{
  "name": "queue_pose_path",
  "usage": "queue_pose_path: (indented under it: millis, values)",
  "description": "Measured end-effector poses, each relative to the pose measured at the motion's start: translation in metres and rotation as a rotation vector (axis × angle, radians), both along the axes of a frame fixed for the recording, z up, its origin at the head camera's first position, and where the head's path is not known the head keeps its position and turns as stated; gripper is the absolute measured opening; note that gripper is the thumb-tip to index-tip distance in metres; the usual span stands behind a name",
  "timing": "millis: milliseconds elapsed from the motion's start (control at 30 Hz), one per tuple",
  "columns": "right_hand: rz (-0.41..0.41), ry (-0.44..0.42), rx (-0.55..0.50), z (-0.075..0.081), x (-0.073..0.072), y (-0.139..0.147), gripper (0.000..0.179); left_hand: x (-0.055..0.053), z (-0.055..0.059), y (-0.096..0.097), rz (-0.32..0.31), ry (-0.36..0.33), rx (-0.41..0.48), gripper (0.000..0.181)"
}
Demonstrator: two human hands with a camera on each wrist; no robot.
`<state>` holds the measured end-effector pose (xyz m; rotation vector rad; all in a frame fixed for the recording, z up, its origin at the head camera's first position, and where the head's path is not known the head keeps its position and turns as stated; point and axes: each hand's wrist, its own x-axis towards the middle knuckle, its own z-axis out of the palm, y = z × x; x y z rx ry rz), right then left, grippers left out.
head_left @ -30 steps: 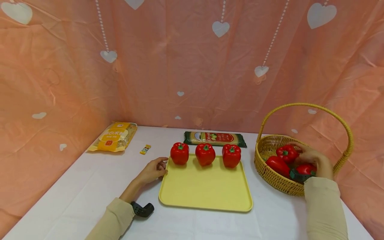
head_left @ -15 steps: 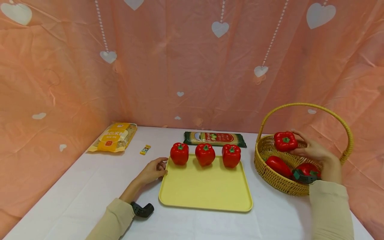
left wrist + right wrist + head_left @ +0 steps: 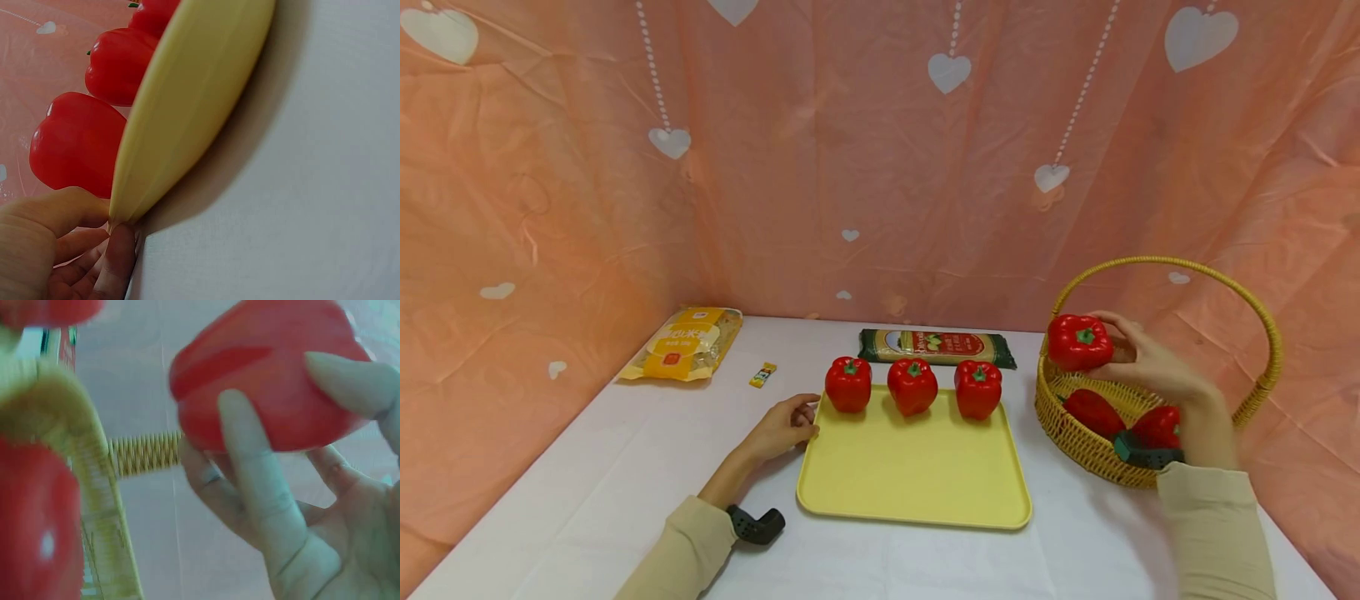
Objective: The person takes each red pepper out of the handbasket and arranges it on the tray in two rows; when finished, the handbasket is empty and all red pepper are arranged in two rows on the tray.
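A right hand [image 3: 1153,360] holds a red bell pepper [image 3: 1071,350] between curled thumb and fingers at the left side of a wicker basket [image 3: 1078,442], its stem facing the head camera and its stem-to-base axis tipped toward the person. The left hand [image 3: 781,427] pinches the left edge of a yellow tray [image 3: 917,467], bare in its near part. Three peppers [image 3: 912,387] line its far edge, and the basket's handle [image 3: 1150,260] rises just beside the held pepper.
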<state>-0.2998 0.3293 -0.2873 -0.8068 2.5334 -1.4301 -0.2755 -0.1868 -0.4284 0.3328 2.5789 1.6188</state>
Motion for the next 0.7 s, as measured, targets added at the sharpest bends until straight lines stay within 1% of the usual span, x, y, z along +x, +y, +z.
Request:
queue_pose_path:
  millis: [67, 167, 267, 333, 433, 533, 633, 700]
  values:
    - [0.051, 0.008, -0.038, 0.000, -0.001, -0.008, 0.067, 0.000, 0.000, 0.000, 0.000, 0.002, 0.002, 0.050]
    - [0.137, -0.008, -0.101, -0.002, -0.004, -0.021, 0.068, 0.001, 0.001, 0.000, 0.003, -0.001, 0.005, 0.051]
    - [0.188, -0.016, -0.150, -0.005, -0.006, -0.034, 0.069, 0.001, 0.002, 0.000, 0.001, -0.006, 0.004, 0.051]
    - [0.193, -0.019, -0.175, -0.006, -0.007, -0.045, 0.070, 0.001, 0.002, 0.000, -0.002, -0.008, 0.003, 0.051]
    - [0.171, -0.009, -0.205, -0.009, -0.006, -0.064, 0.070, 0.001, 0.002, 0.000, -0.004, -0.003, 0.004, 0.051]
    - [0.168, -0.005, -0.251, -0.013, -0.006, -0.085, 0.071, 0.000, 0.001, -0.001, -0.010, 0.007, 0.000, 0.051]
    - [0.168, -0.020, -0.293, -0.016, -0.004, -0.108, 0.071, 0.000, 0.000, -0.001, -0.012, 0.013, 0.000, 0.051]
    - [0.147, -0.028, -0.301, -0.018, -0.001, -0.124, 0.071, 0.000, -0.002, -0.001, -0.017, 0.016, 0.008, 0.051]
